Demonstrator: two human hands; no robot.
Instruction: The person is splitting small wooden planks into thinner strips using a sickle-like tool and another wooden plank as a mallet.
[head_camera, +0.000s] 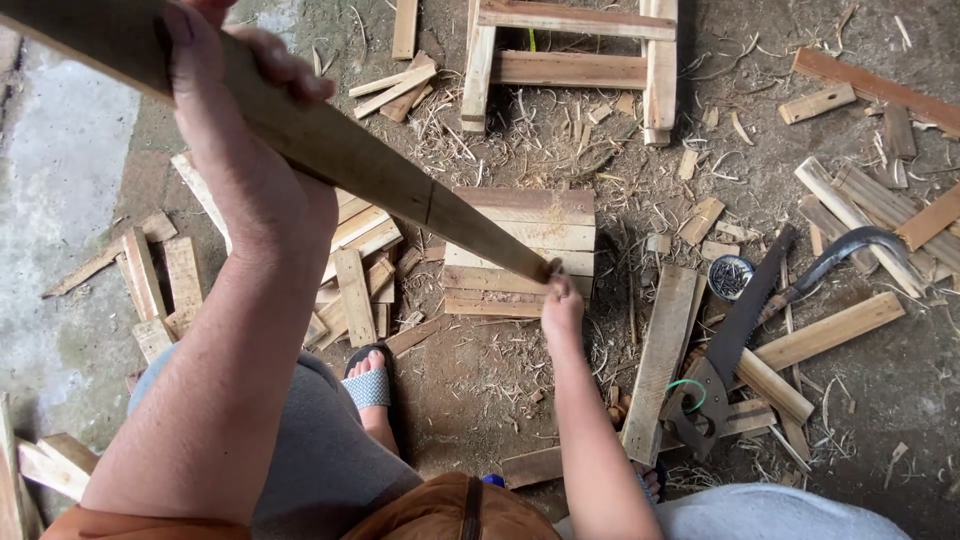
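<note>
Ground (520, 400): bare dirt strewn with shavings and offcuts, filling the frame; pale concrete patch at left edge.

Plank (330, 140): one, long, running from the upper left corner down to frame centre, tapering to a narrow end. It crosses above the block and hides part of the scrap pile beneath.

Left hand (235, 120): upper left, fingers wrapped over the plank's wide end, thumb clamped on the near face. Forearm runs to lower left.

Right hand (562, 305): centre, closed round the plank's narrow tip, just at the block's lower right edge.

Frame (570, 65): one, pale timber, top centre, two uprights and two crosspieces in view.

Block (530, 250): one, slatted wood, centre, under the plank's tip.

Board (660, 360): one, flat on the ground, right of the right forearm.

Saw (735, 345): one, dark blade, right of centre, lying across boards; green cord at its handle.

Sickle (840, 255): one, curved blade, right, tip beside the saw.

Scrap pile (355, 275): short slats, too many to count, left of the block.

Sandal (368, 385): one foot showing, lower centre.

Round tin (730, 276): one, small, by the saw blade.
</note>
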